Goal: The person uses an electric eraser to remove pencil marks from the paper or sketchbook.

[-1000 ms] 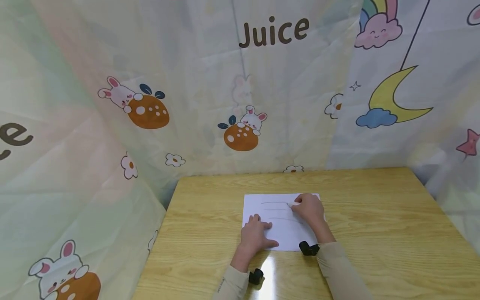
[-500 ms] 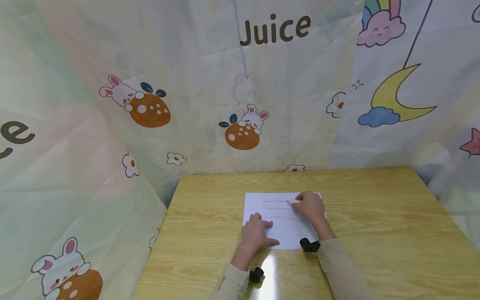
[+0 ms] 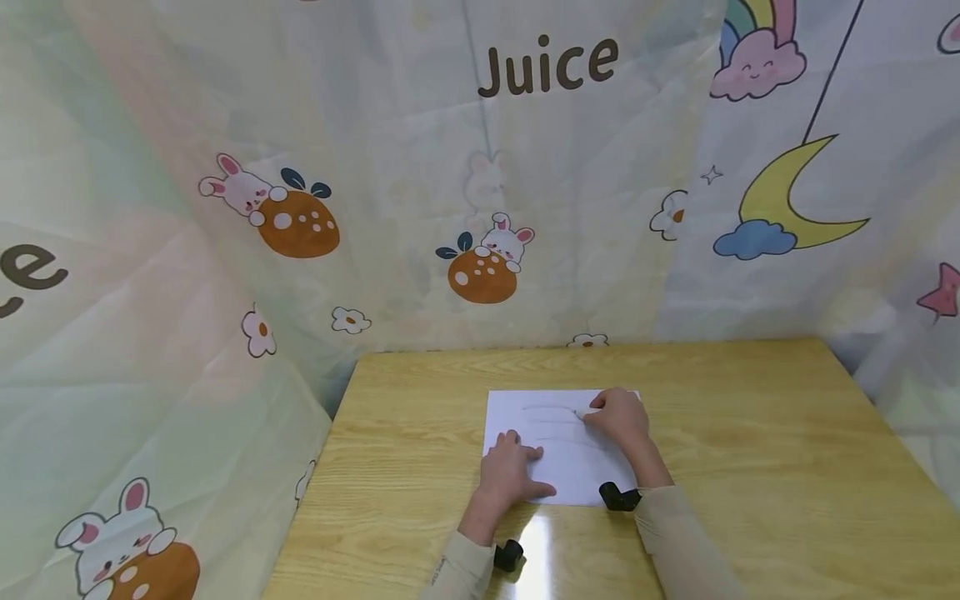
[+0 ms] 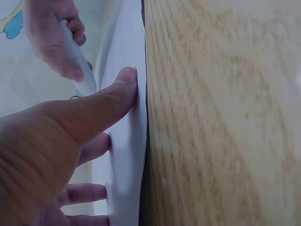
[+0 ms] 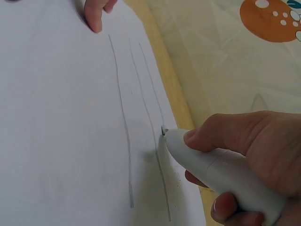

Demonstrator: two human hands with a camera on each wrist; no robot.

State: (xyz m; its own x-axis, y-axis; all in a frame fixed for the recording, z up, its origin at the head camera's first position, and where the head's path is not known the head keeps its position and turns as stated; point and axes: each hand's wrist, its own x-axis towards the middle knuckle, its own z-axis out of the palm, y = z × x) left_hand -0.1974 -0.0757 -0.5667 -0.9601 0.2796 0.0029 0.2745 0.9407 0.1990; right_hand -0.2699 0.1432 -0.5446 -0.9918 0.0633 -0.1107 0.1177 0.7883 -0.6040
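A white sheet of paper (image 3: 573,473) lies on the wooden table, marked with three thin grey lines. My left hand (image 3: 506,473) rests on its left side, fingers spread and thumb (image 4: 108,101) near the front edge. A thick white pen-shaped tool (image 5: 225,174) is pinched in my right hand (image 3: 621,417), thumb on one side and fingers curled beneath. Its tapered nose with a small dark tip meets the paper at the end of the farthest line (image 5: 151,80), which is shorter than the others. Tiny specks (image 5: 177,188) dot the paper beside the tool.
The wooden table (image 3: 397,467) reaches a cloth backdrop (image 3: 405,233) printed with rabbits, fruit and a moon, which stands behind and at the left. A black wrist camera (image 3: 508,556) sits by the left sleeve, another black camera (image 3: 619,497) by the right.
The whole head view shifts slightly. Both hands stay nearly in place on the paper, and the tool tip remains by the end of the farthest line.
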